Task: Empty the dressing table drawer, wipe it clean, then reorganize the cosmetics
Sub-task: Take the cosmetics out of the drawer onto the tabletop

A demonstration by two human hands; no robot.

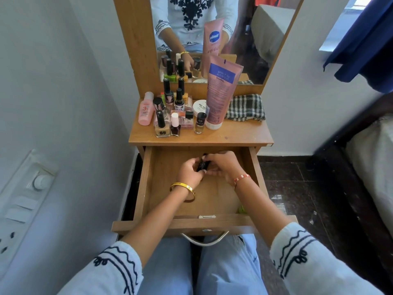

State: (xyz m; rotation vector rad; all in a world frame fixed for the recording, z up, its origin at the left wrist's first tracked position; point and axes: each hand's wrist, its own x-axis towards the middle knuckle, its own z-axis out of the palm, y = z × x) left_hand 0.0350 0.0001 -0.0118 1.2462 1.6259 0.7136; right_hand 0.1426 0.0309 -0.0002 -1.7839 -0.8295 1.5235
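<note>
Nearest the camera, the curved metal handle (205, 239) is hanging from the smooth wood-grain front of the open drawer (146, 182), whose flat floor is showing almost bare, apart from something small and green half hidden by the right forearm at the near corner. Over its middle, the left hand (190, 171) and the right hand (221, 167) are meeting around a small black case (201, 165), a short, glossy, squarish tube; the fingers of both are curling onto it, each hand pinching its own side. Being slick and held only at the fingertips, it is likely risking a slip and a clatter onto the hard board, or its cap pulling off if the hands are tugging apart. Farther back, on the tabletop (234, 135), glass nail polish bottles (170, 116) are standing tightly packed beside a tall soft pink lotion tube (219, 96) balancing on its cap and a folded checked cloth (245, 107); one careless reach could be toppling several at once. Behind them the mirror (265, 39) is reflecting the cluster.
</note>
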